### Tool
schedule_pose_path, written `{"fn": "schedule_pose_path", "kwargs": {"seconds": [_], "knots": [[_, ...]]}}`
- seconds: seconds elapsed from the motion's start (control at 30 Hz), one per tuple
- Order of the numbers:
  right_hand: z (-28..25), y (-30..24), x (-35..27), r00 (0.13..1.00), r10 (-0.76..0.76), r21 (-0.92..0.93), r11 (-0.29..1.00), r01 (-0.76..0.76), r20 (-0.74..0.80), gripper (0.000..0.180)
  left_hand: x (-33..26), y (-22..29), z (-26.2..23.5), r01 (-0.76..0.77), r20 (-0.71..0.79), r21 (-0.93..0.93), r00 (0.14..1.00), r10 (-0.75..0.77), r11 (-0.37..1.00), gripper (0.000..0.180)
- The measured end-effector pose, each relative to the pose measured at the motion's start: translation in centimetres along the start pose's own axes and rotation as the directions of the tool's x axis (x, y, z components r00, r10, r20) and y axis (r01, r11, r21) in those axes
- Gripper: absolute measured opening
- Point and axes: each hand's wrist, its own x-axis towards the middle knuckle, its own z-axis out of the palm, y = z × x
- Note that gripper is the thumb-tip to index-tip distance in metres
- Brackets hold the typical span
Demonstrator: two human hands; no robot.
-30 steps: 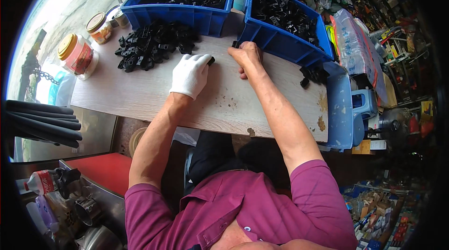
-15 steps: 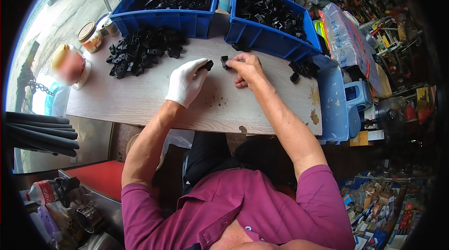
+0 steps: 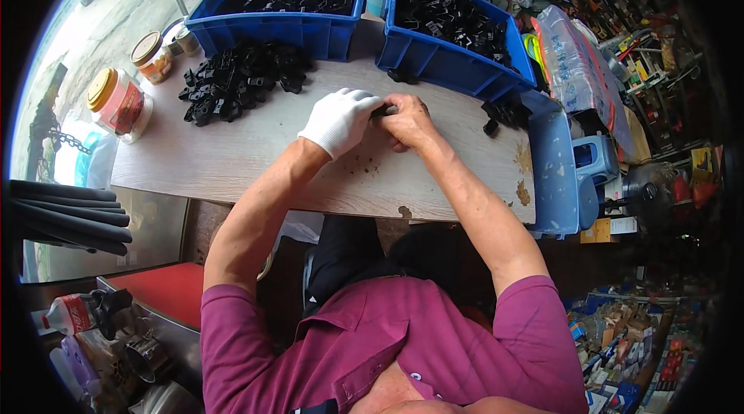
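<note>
My left hand, in a white knitted glove, meets my bare right hand over the middle of the table. Fingers of both hands are closed around small black parts, pressed together at the fingertips. Mostly covered by my fingers, these parts show only as a dark bit. To the left of the glove lies a heap of similar black parts. A smaller group of black parts lies at the table's right end, and a few more sit by the right bin.
Two blue bins, a left one and a right one, stand along the far edge, filled with black parts. Lidded jars stand at the left end. A light-blue plastic tub adjoins the table's right edge.
My left hand has moved right, bringing its black part against the one in my right hand. Before, the hands were apart, each with a black part showing.
</note>
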Motion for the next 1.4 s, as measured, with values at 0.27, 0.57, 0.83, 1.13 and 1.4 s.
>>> {"fn": "schedule_pose_path", "kwargs": {"seconds": [0.27,0.57,0.83,1.13,1.4], "knots": [[-0.1,0.8,0.3,0.999,-0.040,-0.010,0.999,0.040,0.026,0.032,0.2,-1.5,0.5,-0.143,0.067,-0.137,0.986,0.154,0.980,0.027],[0.1,0.9,-0.4,0.998,-0.061,0.033,0.998,0.061,0.005,0.032,-1.3,0.5,-0.3,-0.210,0.000,0.011,0.978,0.210,0.978,0.031],[-1.1,2.8,-0.5,1.000,-0.018,0.269,0.963,0.015,0.007,0.040,-2.3,-2.0,-2.3,0.220,-0.369,0.397,0.927,-0.064,0.891,0.032],[-8.5,8.9,0.1,0.923,0.208,0.543,0.840,0.002,-0.325,0.051,-4.7,-4.4,-1.9,0.185,-0.231,0.350,0.967,-0.107,0.918,0.011],[-12.6,11.3,0.6,0.734,0.391,0.612,0.789,0.043,-0.556,0.040,-4.7,-5.1,-2.4,0.222,-0.301,0.218,0.942,-0.151,0.951,0.030]]}}
